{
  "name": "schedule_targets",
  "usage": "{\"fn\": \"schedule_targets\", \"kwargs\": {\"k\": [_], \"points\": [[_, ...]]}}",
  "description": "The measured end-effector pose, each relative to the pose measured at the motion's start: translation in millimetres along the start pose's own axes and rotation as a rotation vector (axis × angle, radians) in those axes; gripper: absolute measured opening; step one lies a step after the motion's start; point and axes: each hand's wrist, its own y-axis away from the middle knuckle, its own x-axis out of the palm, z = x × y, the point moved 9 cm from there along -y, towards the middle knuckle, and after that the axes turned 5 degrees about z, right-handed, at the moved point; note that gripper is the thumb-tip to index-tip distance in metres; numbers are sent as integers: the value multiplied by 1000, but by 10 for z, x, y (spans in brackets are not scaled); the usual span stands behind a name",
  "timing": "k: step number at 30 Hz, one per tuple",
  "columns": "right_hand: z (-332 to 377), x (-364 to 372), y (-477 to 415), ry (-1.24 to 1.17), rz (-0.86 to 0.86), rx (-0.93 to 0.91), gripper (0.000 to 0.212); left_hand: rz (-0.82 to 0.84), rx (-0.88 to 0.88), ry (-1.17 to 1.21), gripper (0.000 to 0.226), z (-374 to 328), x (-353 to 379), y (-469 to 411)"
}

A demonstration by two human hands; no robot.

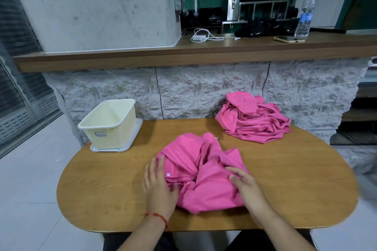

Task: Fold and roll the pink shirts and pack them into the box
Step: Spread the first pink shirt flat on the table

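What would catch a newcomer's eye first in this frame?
A bright pink shirt lies crumpled at the near middle of the wooden table, with the left hand and the right hand resting on it. A heap of more pink shirts sits at the far right, and a cream box stands at the far left, nothing showing inside.

A shirt (200, 169) lies on the desk (102, 199) at lower centre of the frame, the left hand (159, 185) on its left edge, the right hand (248, 187) on its right side; the box (110, 134) stands on a tray (135, 144) at centre left; a pile of shirts (255, 124) sits right of centre, behind the shirt.
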Motion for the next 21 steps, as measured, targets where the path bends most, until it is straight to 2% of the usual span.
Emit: {"fn": "schedule_targets", "kwargs": {"k": [1,3,4,6,8,11,13,15,18,21], "points": [[28,-37,10,-12,3,2,27,26,135,-219,105,-159,32,-58],[88,-70,37,47,69,4,32,174,354,-507,90,-345,223,-154],[127,-86,56,105,119,6,34,267,370,-609,78,-346,314,-216],[198,-174,83,260,185,21,36,407,251,-675,52,-221,412,-364],[233,-331,99,467,215,45,37,404,69,-464,34,-54,323,-478],[220,-613,125,783,183,98,33,195,-268,141,43,230,-43,-572],[210,-809,154,994,102,157,28,30,-577,623,42,547,-176,-548],[268,-979,213,1240,-2,209,23,27,-807,969,42,727,-122,-444],[388,-1102,212,1349,-137,189,23,6,-929,1090,45,972,-150,-320],[623,-869,161,1325,-179,-41,27,-54,-856,1132,44,1022,-164,-274]]}}
